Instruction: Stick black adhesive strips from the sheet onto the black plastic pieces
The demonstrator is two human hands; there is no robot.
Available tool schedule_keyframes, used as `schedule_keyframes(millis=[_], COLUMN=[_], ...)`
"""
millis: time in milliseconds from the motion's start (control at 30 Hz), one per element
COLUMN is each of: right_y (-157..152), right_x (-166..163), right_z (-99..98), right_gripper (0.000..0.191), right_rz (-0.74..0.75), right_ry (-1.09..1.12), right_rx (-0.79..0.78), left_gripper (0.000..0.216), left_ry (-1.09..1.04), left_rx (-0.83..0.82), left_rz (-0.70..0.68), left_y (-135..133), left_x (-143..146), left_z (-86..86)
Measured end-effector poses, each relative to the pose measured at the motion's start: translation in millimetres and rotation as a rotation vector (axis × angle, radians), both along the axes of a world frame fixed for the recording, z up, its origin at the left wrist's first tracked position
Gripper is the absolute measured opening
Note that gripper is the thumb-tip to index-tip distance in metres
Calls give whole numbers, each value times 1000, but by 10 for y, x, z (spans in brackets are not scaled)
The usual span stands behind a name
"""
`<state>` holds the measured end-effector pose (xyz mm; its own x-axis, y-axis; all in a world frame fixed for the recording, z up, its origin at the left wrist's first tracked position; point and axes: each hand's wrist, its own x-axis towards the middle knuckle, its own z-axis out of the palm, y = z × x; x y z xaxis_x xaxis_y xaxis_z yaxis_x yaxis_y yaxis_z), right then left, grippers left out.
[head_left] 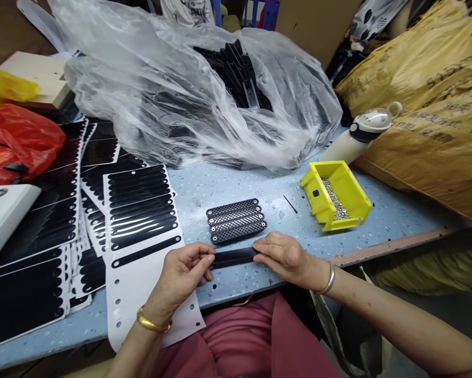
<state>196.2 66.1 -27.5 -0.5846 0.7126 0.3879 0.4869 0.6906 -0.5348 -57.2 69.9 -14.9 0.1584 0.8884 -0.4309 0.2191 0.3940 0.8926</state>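
Note:
Both my hands hold one long black strip [233, 256] flat on the blue table [228, 184] near its front edge. My left hand [182, 278] pinches the strip's left end, and my right hand [285, 256] presses on its right end. Just beyond the strip lies a row of several black lattice-patterned bars [236, 220], side by side. To the left, a white backing sheet [141, 262] carries several glossy black stickers [141, 210], with its lower rows peeled bare.
More sticker sheets [31, 252] are stacked at the left. A clear plastic bag of black parts [204, 89] fills the back. A yellow bin of small metal pieces [336, 195], a white bottle [357, 137], a yellow sack [436, 105] and a red bag [15, 139] surround the area.

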Motion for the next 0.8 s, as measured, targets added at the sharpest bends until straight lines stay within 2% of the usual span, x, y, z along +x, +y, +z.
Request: schedule_keyframes(millis=[200, 333, 400, 467, 533, 600, 633, 800], right_y=[-46, -136, -171, -188, -188, -178, -171, -161], right_x=[56, 206, 295, 341, 307, 197, 126, -103], right_z=[-66, 17, 77, 128, 156, 157, 146, 43], right_gripper=[25, 40, 37, 26, 30, 37, 37, 25], right_rz=[-24, -244, -389, -513, -585, -575, -556, -553], right_ry=[58, 120, 142, 178, 240, 286, 287, 177], right_rx=[-5, -102, -152, -302, -547, -768, -818, -681], left_gripper=[29, 29, 30, 30, 30, 29, 29, 23], left_ry=[7, 1, -3, -4, 0, 13, 23, 92], left_rx=[0, 0, 0, 7, 20, 34, 43, 135], left_rz=[14, 27, 24, 14, 1, -9, -12, 10], left_y=[-3, 0, 1, 1, -3, -12, -17, -62], left_x=[7, 18, 16, 5, -8, -15, -13, 35], left_z=[5, 12, 15, 14, 6, -16, -34, -177])
